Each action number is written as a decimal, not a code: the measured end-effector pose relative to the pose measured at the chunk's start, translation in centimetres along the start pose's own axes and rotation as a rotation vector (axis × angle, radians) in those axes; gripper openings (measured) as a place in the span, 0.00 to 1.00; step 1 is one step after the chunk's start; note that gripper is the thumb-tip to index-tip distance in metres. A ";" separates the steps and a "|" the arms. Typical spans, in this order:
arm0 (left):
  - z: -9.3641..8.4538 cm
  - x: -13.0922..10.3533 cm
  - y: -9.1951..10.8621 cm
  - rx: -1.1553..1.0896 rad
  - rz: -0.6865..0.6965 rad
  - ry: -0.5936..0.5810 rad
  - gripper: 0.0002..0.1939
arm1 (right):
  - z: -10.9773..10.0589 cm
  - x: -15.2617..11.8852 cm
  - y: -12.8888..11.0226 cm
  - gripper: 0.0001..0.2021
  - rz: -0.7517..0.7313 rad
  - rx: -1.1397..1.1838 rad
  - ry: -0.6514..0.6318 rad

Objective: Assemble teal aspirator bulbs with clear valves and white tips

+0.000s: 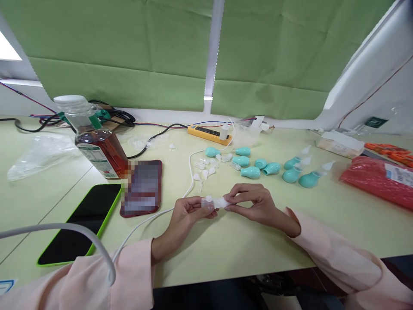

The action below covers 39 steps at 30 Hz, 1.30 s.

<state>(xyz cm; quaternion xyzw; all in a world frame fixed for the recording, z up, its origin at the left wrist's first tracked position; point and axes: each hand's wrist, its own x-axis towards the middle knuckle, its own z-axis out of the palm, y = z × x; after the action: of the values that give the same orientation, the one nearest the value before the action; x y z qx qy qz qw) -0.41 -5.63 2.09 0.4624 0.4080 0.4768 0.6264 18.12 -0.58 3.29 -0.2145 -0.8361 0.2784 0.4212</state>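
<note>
Between my two hands, above the table, is a small translucent plastic piece [208, 203] with a whitish tip [222, 202]. My left hand [190, 211] pinches the clear end with thumb and fingers. The fingertips of my right hand [251, 202] close on the white tip from the other side. Just beyond lie loose white cone tips [205, 174] and small clear plastic parts [201, 163]. Several teal rubber bulbs [250, 172] rest behind my right hand. Farther right, teal bulbs with pointed white nozzles [309, 179] lie together.
On the left are a green-cased phone [84, 219], a red-cased phone [143, 189] and a bottle of amber drink [100, 146]. A white cable [155, 215] runs across the table past my left hand. A yellow power strip [206, 134] lies behind; a red plastic package [374, 178] is at right.
</note>
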 end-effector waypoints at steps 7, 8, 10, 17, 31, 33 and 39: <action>0.2 0.0 0.0 -0.098 0.004 0.065 0.08 | -1.2 0.6 0.8 0.06 0.020 -0.125 -0.069; 0.2 0.0 0.0 -0.110 -0.004 0.088 0.07 | -1.6 0.7 1.3 0.06 0.033 -0.192 -0.072; 0.3 0.0 0.0 -0.116 -0.029 0.113 0.09 | -2.3 1.0 2.3 0.07 0.054 -0.358 -0.135; 0.1 0.1 -0.4 -0.062 -0.015 0.117 0.12 | -6.3 1.7 3.8 0.22 0.152 -0.956 -0.236; 0.4 0.0 -0.2 0.124 0.092 0.111 0.09 | -4.6 1.3 0.3 0.19 0.206 -0.166 -0.254; 0.4 0.0 -0.1 0.146 0.083 0.100 0.10 | -3.3 1.1 -0.7 0.19 0.234 0.024 -0.367; 0.6 -0.6 0.4 0.045 0.158 0.097 0.12 | -1.6 0.6 -0.9 0.16 0.285 0.007 -0.495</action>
<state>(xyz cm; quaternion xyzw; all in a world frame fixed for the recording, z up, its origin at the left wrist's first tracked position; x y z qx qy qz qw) -0.07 -6.24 2.62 0.4835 0.4109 0.5373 0.5556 18.96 -0.46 5.02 -0.2541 -0.8740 0.3815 0.1614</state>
